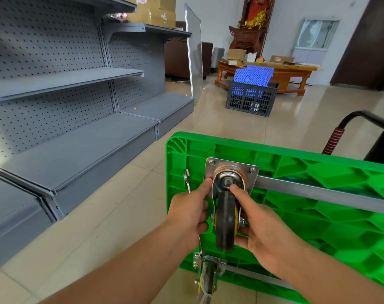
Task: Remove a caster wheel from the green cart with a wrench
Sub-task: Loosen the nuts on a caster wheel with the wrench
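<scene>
Grey shelving point(77, 132) hems the green cart's point(318, 216) left; floor beyond lies open.

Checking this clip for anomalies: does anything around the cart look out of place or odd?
The green cart stands on its side with its underside facing the camera, as wheel removal needs. The left hand holds the wrench while also touching the caster wheel, gripped by the right hand. Nothing looks spilled or damaged.

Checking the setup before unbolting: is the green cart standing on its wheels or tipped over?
Tipped over: the green cart shows its ribbed underside, and the caster wheel held by both hands points off the floor.
</scene>
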`<action>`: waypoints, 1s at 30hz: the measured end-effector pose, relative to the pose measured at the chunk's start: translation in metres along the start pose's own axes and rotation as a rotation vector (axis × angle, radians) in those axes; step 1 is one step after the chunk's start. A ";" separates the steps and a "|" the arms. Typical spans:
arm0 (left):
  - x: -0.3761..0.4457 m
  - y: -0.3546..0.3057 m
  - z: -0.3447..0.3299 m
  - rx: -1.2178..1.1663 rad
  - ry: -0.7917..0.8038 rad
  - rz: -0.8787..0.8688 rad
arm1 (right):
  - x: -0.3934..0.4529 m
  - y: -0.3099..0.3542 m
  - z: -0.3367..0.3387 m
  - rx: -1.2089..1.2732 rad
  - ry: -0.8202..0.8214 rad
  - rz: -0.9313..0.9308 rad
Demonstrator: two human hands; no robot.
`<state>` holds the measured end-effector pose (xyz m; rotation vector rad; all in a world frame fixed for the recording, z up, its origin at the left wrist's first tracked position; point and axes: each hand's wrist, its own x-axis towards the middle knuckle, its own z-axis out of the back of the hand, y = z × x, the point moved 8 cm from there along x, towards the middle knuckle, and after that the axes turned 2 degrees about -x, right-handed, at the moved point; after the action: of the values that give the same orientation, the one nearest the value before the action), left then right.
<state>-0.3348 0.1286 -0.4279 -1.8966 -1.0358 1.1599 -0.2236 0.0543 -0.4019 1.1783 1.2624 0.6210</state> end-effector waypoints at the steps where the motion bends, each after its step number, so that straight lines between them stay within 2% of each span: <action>1: 0.001 -0.001 0.001 -0.004 -0.021 0.000 | 0.000 0.000 0.000 0.001 0.000 -0.001; 5: -0.001 -0.002 0.001 -0.038 -0.052 -0.004 | 0.000 0.000 0.000 0.008 0.000 -0.005; 16: -0.010 0.003 0.003 -0.040 -0.009 0.008 | -0.004 -0.001 -0.001 -0.011 0.011 0.018; 25: -0.027 0.010 0.016 0.173 -0.007 -0.094 | -0.017 -0.004 0.005 -0.103 0.035 0.053; 30: -0.032 0.020 0.013 0.227 -0.019 -0.127 | -0.025 -0.015 0.029 -0.116 0.023 0.010</action>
<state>-0.3499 0.0930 -0.4375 -1.6234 -0.9756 1.1715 -0.2065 0.0181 -0.4088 1.0847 1.2242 0.7083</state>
